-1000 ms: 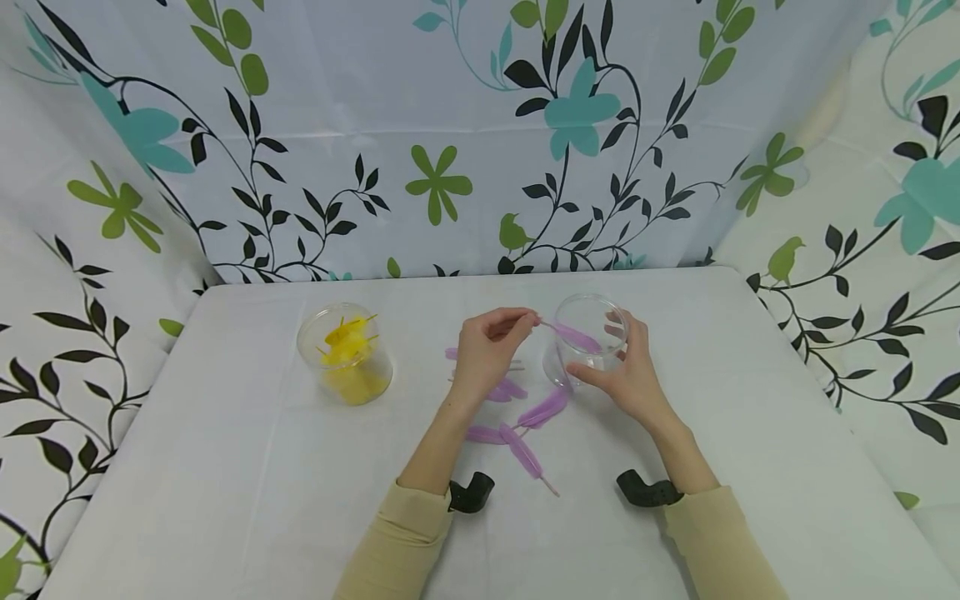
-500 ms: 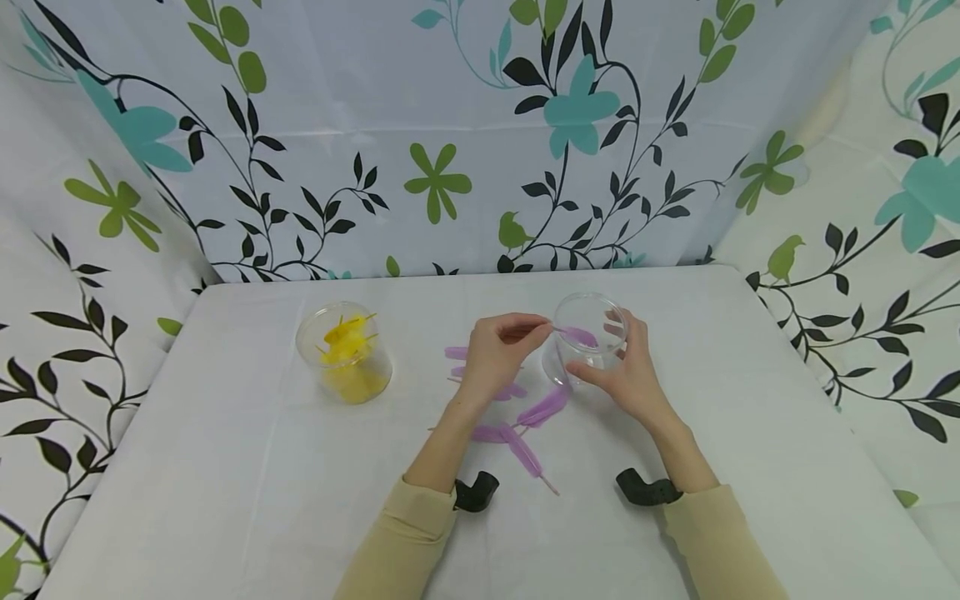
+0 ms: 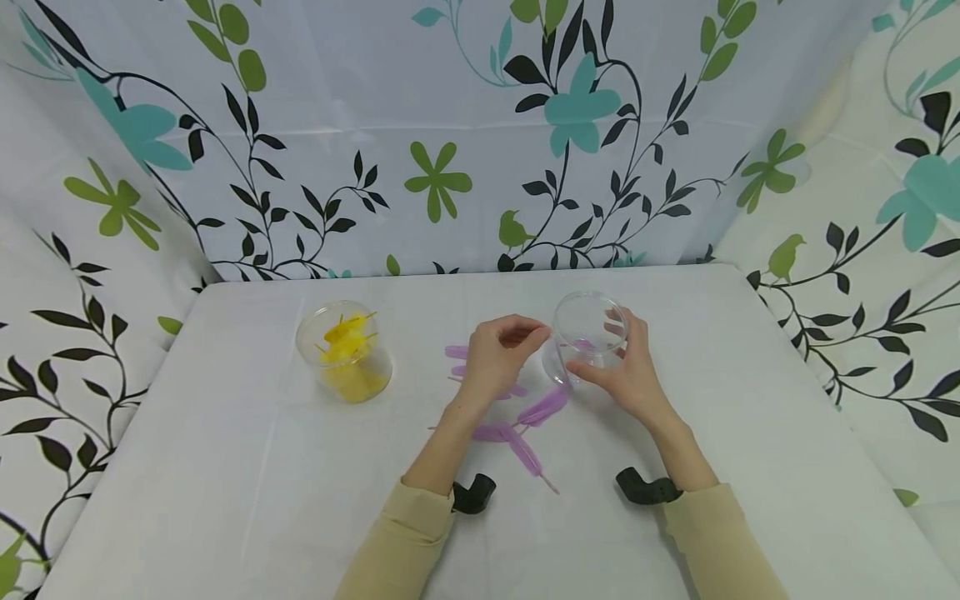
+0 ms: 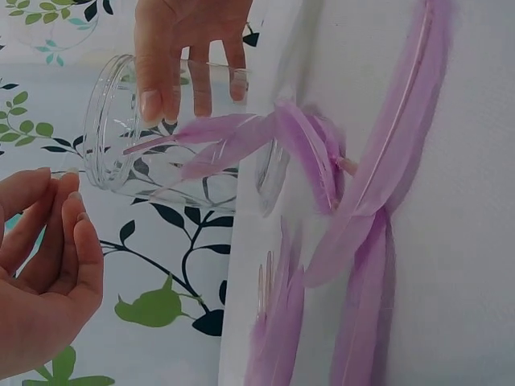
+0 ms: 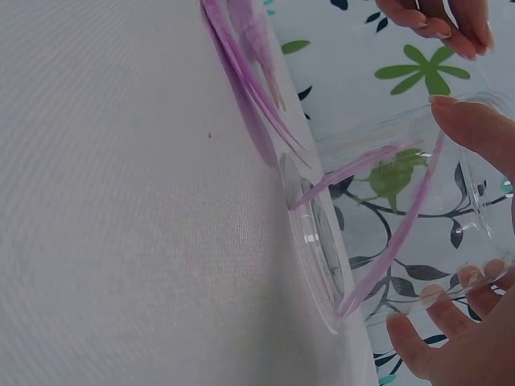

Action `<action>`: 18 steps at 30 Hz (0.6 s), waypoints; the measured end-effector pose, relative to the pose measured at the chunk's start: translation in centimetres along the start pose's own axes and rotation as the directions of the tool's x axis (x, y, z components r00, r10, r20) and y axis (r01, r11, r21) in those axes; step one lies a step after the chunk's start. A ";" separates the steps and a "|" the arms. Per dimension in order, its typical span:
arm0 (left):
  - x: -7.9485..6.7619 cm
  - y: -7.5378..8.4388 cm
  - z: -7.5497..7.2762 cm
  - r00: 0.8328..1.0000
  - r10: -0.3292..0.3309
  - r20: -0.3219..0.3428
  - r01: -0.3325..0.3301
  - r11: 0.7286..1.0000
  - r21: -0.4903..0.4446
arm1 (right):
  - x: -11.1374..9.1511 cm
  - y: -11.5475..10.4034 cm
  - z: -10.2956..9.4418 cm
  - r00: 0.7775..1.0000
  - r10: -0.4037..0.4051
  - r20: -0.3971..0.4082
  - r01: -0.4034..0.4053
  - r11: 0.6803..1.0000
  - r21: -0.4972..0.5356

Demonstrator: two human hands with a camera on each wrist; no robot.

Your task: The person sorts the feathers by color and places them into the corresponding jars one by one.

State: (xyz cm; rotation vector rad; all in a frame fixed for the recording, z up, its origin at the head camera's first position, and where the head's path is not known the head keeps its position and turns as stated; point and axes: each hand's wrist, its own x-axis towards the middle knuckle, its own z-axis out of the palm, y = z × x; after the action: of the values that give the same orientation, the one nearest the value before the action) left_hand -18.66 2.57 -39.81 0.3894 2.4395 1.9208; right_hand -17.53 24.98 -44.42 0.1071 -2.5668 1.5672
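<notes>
My right hand (image 3: pixel 633 375) grips a clear jar (image 4: pixel 107 129), thumb and fingers around its side. Inside stand two purple feathers (image 4: pixel 221 129), their tips leaning on the wall in both wrist views. Just left of the jar's rim is my left hand (image 3: pixel 495 354), with bent fingers, tips close together and nothing between them. Several more purple feathers (image 3: pixel 544 407) lie on the table in front of the jar and under the left forearm, which hides some of them.
To the left stands another clear jar (image 3: pixel 305 346) with yellow feathers (image 3: pixel 348 342) in it. White cloth covers the table (image 3: pixel 225 467). A leaf-printed curtain (image 3: pixel 330 100) surrounds it at the back and sides.
My left hand moved right to the jar's rim and let go of a purple feather, which dropped inside. The right hand kept its grip on the jar.
</notes>
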 end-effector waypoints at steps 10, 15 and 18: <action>-1.4 -1.9 -2.8 0.998 -0.021 -0.065 0.021 1.000 0.001 | 0.2 -0.3 0.0 1.000 0.001 0.002 -0.001 1.000 -0.019; -1.6 -2.6 -4.0 0.997 -0.028 -0.073 0.029 1.000 0.005 | 0.1 -0.2 -0.1 1.000 0.005 0.001 -0.005 1.000 -0.012; -1.6 -3.1 -4.8 0.996 -0.038 -0.079 0.038 0.999 -0.004 | 0.1 -0.1 0.0 1.000 0.008 0.003 -0.008 1.000 -0.013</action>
State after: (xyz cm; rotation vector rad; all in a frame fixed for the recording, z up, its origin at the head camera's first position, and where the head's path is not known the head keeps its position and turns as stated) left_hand -18.46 -3.03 -41.81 0.2691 2.4727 1.9610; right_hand -17.59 24.94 -44.28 0.0983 -2.5824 1.5536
